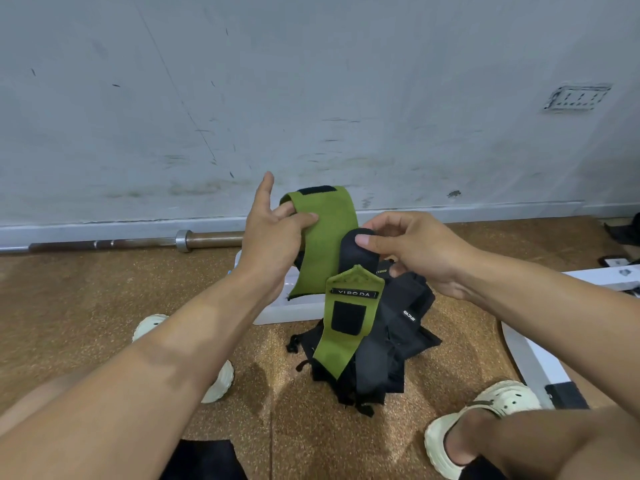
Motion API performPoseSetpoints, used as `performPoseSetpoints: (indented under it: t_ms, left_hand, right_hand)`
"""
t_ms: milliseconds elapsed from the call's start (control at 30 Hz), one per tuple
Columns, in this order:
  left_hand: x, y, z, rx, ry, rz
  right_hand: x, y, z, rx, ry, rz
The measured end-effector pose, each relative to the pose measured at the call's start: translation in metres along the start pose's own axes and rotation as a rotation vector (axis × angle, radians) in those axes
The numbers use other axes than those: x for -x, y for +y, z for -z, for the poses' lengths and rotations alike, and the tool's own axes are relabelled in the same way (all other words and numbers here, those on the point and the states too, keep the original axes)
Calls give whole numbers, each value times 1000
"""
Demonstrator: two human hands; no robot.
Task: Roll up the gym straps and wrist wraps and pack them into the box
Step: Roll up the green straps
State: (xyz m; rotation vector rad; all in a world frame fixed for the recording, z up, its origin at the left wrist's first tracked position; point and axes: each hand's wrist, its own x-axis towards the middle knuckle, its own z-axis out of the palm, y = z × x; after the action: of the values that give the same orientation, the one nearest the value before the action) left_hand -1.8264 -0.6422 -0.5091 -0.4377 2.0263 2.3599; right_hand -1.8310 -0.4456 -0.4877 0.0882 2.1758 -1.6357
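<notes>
Left hand pinches green wrap; right hand grips black strap above white box. Fabric soft, floppy, light; best held at ends.

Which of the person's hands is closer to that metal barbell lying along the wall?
Left. The left hand, gripping the green wrist wrap, is just right of the barbell end. The right hand sits farther right, beyond the wrap.
</notes>
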Motion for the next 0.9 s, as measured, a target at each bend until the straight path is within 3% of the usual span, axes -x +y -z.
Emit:
performPoseSetpoints:
  t_ms: [133, 333, 467, 567, 767, 900]
  left_hand:
    - [4, 0, -2, -53, -27, 14]
    - [19, -13, -10, -226, -237, -46]
    - [16, -14, -9, -203, -150, -75]
    - [14, -11, -10, -132, -48, -88]
    - [4, -9, -10, 12, -29, 11]
    - [3, -8, -6, -65, -26, -10]
  right_hand:
    - [0, -4, -2, -82, 90, 62]
    - [-6, -6, 4, -241, 253, 83]
    - [-9, -2, 6, -251, 238, 114]
    - [-8, 0, 3, -187, 224, 194]
    - [-5, -6, 6, 18, 304, 414]
    - [-5, -1, 10, 241, 280, 528]
